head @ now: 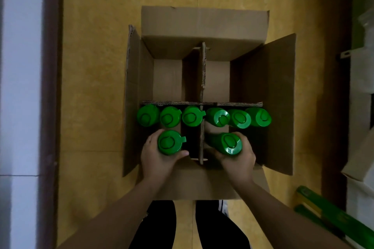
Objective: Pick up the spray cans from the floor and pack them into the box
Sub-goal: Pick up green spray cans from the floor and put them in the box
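Currently one green spray can, the left can (169,142), is gripped by the left hand (159,159): fingers and thumb are curled round its body just under the cap. It is held upright in the near-left compartment of the box (202,24), just beside the row on its far side. A second one, the right can (226,143), is gripped the same way by the right hand (236,162). It is tilted, cap leaning toward the person, base lowered into the near-right compartment. Whether either base is touching the box bottom cannot be told.

A row of six cans (240,119) is seen standing along the near side of the cross divider (238,104): three left of the centre divider (203,66), three right of it, packed close together. Bare cardboard bottom is shown in the two far compartments. All four flaps are folded outward. The box is set on a yellow floor (101,66). Dark trousers (155,226) are seen at the near edge, and a green-and-yellow pack (327,216) is lying at lower right, well apart from the box.
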Demonstrator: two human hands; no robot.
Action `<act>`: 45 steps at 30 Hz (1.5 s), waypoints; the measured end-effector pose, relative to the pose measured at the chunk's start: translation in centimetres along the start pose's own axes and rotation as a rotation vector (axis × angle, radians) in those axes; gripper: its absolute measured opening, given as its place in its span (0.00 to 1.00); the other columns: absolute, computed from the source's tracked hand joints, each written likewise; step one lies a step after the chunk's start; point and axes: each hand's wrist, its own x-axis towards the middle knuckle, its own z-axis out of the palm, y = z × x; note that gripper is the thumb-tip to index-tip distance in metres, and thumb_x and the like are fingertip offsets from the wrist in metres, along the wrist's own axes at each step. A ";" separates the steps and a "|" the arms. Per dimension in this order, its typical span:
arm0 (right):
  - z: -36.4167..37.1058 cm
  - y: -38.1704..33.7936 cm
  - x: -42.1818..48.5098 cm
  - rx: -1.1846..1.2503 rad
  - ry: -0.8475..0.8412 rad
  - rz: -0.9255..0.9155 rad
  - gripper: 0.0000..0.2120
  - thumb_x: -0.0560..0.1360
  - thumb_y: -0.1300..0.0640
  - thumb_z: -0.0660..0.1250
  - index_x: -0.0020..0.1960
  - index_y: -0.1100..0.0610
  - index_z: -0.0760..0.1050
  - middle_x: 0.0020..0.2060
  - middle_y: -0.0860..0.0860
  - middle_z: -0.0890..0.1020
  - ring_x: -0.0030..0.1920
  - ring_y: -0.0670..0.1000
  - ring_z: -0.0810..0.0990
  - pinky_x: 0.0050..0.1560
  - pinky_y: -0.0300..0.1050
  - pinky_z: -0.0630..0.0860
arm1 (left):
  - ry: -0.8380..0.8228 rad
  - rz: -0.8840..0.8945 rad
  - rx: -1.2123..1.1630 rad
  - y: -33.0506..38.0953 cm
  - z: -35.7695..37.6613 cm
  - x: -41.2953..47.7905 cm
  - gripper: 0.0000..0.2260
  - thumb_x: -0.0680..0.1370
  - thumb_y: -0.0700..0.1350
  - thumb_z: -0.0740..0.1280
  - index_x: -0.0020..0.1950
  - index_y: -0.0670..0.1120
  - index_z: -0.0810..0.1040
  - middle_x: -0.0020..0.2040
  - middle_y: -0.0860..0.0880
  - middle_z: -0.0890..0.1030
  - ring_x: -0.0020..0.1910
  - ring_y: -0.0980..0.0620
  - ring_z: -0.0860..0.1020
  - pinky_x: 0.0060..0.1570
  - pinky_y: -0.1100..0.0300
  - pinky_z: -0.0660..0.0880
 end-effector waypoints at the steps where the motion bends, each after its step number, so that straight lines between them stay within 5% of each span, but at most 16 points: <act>1: 0.6 0.3 0.2 0.020 0.011 0.006 0.32 0.64 0.59 0.83 0.65 0.58 0.74 0.59 0.53 0.80 0.61 0.53 0.79 0.61 0.54 0.78 | 0.007 -0.013 -0.019 -0.4 0.7 0.4 0.47 0.55 0.62 0.81 0.70 0.49 0.73 0.68 0.50 0.76 0.68 0.50 0.71 0.66 0.52 0.70; 8: 3.5 2.2 1.2 0.026 0.037 0.014 0.33 0.64 0.60 0.83 0.67 0.59 0.75 0.59 0.55 0.82 0.61 0.52 0.79 0.61 0.47 0.75 | 0.034 -0.048 -0.048 -2.4 5.3 2.5 0.38 0.58 0.51 0.86 0.66 0.47 0.77 0.61 0.47 0.81 0.64 0.47 0.76 0.62 0.55 0.72; 21: 4.1 2.3 1.8 0.054 0.065 0.016 0.32 0.64 0.59 0.83 0.66 0.57 0.77 0.57 0.54 0.82 0.59 0.51 0.80 0.60 0.43 0.75 | 0.102 0.022 -0.045 -2.3 7.1 2.4 0.36 0.61 0.49 0.85 0.66 0.45 0.77 0.62 0.45 0.80 0.64 0.45 0.77 0.62 0.44 0.76; 24: 4.0 2.0 2.0 0.072 0.059 0.003 0.31 0.65 0.60 0.82 0.66 0.58 0.76 0.59 0.54 0.82 0.61 0.51 0.79 0.61 0.42 0.74 | 0.108 0.025 0.005 -1.9 7.6 2.3 0.36 0.61 0.48 0.85 0.65 0.43 0.75 0.62 0.43 0.79 0.63 0.42 0.76 0.62 0.53 0.72; 29: 3.8 2.2 1.7 0.050 0.027 0.003 0.29 0.67 0.60 0.82 0.65 0.62 0.77 0.57 0.57 0.83 0.60 0.55 0.80 0.61 0.55 0.77 | -0.011 0.130 0.078 -1.1 7.9 1.1 0.39 0.63 0.47 0.83 0.70 0.53 0.68 0.65 0.48 0.75 0.63 0.51 0.73 0.59 0.62 0.66; 34: 3.3 1.9 1.2 0.073 -0.024 0.014 0.32 0.67 0.59 0.81 0.68 0.58 0.73 0.59 0.53 0.82 0.61 0.52 0.79 0.63 0.50 0.77 | 0.010 0.106 0.047 -0.9 7.5 0.6 0.33 0.66 0.48 0.81 0.66 0.54 0.69 0.58 0.53 0.76 0.57 0.54 0.75 0.52 0.68 0.68; 39: 3.0 1.7 1.8 0.142 -0.024 0.033 0.33 0.67 0.60 0.81 0.70 0.57 0.73 0.60 0.51 0.81 0.62 0.47 0.78 0.58 0.24 0.70 | 0.098 0.051 0.019 0.6 8.2 1.2 0.33 0.62 0.52 0.84 0.59 0.51 0.68 0.52 0.53 0.73 0.51 0.54 0.73 0.49 0.62 0.70; 45: 3.1 1.7 1.9 0.068 -0.070 -0.012 0.32 0.68 0.60 0.80 0.69 0.58 0.72 0.61 0.52 0.80 0.63 0.50 0.78 0.59 0.31 0.70 | -0.013 0.042 0.036 0.3 8.2 1.2 0.38 0.62 0.46 0.84 0.64 0.47 0.67 0.62 0.48 0.72 0.60 0.51 0.71 0.55 0.65 0.64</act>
